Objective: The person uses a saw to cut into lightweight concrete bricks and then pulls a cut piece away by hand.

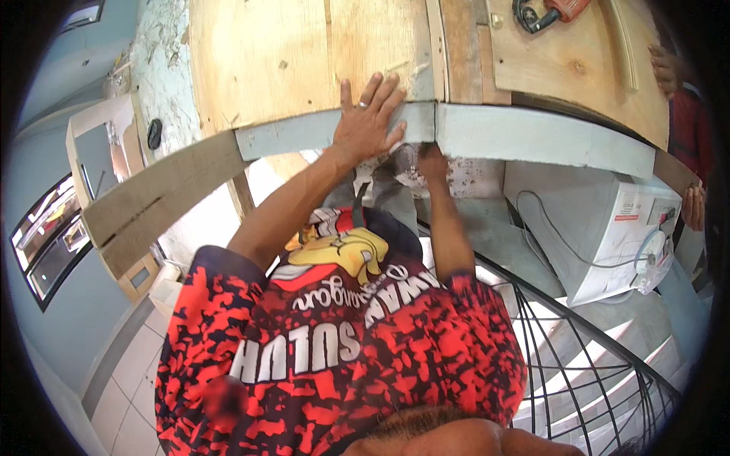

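Note:
My left hand [369, 121], with a ring on one finger, lies with fingers spread on the front edge of a plywood top [266, 53] and the grey board [289, 133] fronting it. My right hand [432, 163] reaches up to the underside of that edge, just below the vertical seam where a second grey board [540, 137] begins; its fingers are partly hidden and dim, so what they hold, if anything, is unclear.
An orange-and-black power tool [566, 9] lies on the plywood. A co-worker's hands [661, 72] show at the right edge. Below are a white appliance [578, 235] with a cable and a black railing [608, 357] beside stairs. A bare plank [160, 190] extends left.

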A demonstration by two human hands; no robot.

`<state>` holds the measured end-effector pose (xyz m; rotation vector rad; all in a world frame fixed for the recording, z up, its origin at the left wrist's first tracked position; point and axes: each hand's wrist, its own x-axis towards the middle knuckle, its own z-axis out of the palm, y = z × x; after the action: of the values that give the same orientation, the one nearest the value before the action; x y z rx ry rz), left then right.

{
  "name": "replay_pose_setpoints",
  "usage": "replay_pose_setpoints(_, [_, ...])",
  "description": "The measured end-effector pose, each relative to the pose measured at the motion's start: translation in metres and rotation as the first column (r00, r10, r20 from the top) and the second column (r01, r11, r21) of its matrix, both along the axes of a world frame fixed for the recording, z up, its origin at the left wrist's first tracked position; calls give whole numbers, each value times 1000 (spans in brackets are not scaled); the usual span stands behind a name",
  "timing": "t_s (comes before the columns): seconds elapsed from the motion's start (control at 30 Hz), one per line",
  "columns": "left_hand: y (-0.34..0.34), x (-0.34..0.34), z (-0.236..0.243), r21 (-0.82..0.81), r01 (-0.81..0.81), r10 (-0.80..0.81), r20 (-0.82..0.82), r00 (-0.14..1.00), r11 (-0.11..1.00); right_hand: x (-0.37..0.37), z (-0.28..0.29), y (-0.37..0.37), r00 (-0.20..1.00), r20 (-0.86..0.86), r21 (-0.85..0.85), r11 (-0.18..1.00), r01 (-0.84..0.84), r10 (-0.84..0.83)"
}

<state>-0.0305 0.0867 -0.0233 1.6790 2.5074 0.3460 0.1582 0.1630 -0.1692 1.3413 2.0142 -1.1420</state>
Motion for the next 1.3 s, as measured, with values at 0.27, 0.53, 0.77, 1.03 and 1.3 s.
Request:
replay_pose_setpoints(0.27, [7,-7,-2,-9,-66,67,24,997,998,23,46,2,999,-26,102,994,-37,39])
replay_pose_setpoints(0.53, [6,-5,-4,4,-35,35,-51,998,999,-20,-40,19,963,21,97,959,-268,267])
replay_pose_setpoints(0.77, [8,-16,-1,-28,-42,41,-46,998,999,-33,-70,12,989,-144,16,1000,-24,26])
replay_pose_setpoints(1.03, [9,-14,-2,5,-12,12,-28,1000,1000,-21,-65,4,977,-142,-44,987,155,-160])
replay_pose_setpoints(1.3, [22,-14,39,428,-74,-73,317,946,901,-4,-45,-16,906,-268,-73,945,320,-328])
